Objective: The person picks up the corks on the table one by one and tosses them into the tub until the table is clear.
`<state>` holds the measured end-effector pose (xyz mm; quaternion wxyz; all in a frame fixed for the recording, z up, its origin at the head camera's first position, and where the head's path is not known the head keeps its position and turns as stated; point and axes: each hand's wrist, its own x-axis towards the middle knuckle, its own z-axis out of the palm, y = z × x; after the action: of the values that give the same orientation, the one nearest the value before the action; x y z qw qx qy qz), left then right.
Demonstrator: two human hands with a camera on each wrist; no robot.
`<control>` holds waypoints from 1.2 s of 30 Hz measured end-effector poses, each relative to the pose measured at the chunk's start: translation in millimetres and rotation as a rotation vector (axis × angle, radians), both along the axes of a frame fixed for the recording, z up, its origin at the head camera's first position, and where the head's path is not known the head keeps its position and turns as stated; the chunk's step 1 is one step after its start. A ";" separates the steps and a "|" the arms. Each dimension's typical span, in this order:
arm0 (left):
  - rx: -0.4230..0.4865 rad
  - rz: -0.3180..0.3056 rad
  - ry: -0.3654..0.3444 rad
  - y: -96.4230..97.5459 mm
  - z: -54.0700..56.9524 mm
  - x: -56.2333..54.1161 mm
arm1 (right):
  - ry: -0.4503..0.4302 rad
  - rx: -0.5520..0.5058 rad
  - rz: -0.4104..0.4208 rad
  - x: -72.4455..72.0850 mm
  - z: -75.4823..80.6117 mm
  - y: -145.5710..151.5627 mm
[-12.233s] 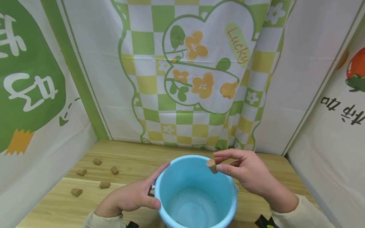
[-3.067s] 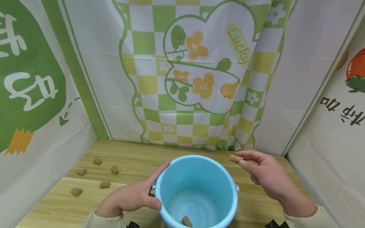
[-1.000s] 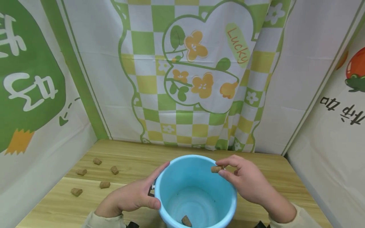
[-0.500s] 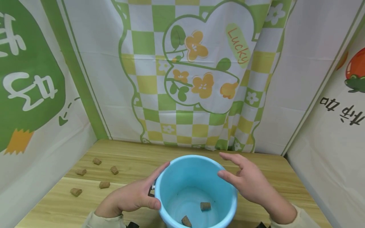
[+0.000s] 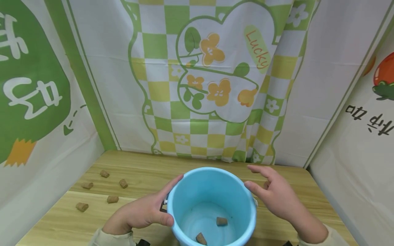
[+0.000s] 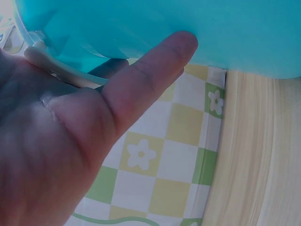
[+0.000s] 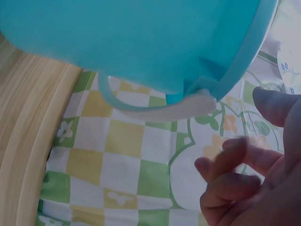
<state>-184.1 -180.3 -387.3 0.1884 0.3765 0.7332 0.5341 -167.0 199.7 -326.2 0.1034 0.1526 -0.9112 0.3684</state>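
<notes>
A light blue bucket (image 5: 250, 218) stands at the front of the table. Two brown corks lie on its floor: one cork (image 5: 222, 221) to the right, another cork (image 5: 201, 238) nearer the front. My left hand (image 5: 147, 210) rests against the bucket's left side, its thumb and forefinger spread along the rim. In the left wrist view a straight finger (image 6: 155, 70) touches the blue wall. Just outside the right rim hovers my right hand (image 5: 277, 196), thumb and forefinger apart, holding nothing. The right wrist view shows that hand's other fingers (image 7: 230, 188) loosely bent below the bucket's white handle (image 7: 174, 108).
Several corks lie scattered on the left of the wooden table, among them one cork (image 5: 82, 207) near the front left. A checkered curtain (image 5: 197, 136) hangs behind the table. Printed cloth walls close off the left and right sides.
A cork pinched over the bucket by my right hand has dropped to its floor, joining the earlier one. The right hand has spread its fingers and moved right. My left hand stays put.
</notes>
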 end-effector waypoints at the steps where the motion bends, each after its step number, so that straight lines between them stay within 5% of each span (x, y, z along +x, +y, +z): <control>1: -0.001 0.001 -0.002 0.0 -0.1 0.0 | -0.015 -0.002 -0.007 0.0 -0.7 1.4; 5: -0.008 0.008 0.006 0.0 0.0 0.2 | -0.077 0.015 -0.008 0.4 -3.6 6.7; 11: 0.004 -0.002 -0.008 0.6 0.5 0.7 | -0.191 -0.010 0.097 5.0 -11.8 10.9; 18: 0.017 -0.011 -0.062 1.6 0.1 0.9 | -0.217 -0.080 0.171 14.3 -25.6 6.5; 36: -0.032 0.027 0.013 5.8 2.7 4.1 | -0.381 -0.197 0.162 19.6 -33.9 -12.0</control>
<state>-180.0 -174.5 -384.7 0.1824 0.3670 0.7480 0.5221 -147.4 187.7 -360.1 -0.0863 0.1423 -0.8586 0.4848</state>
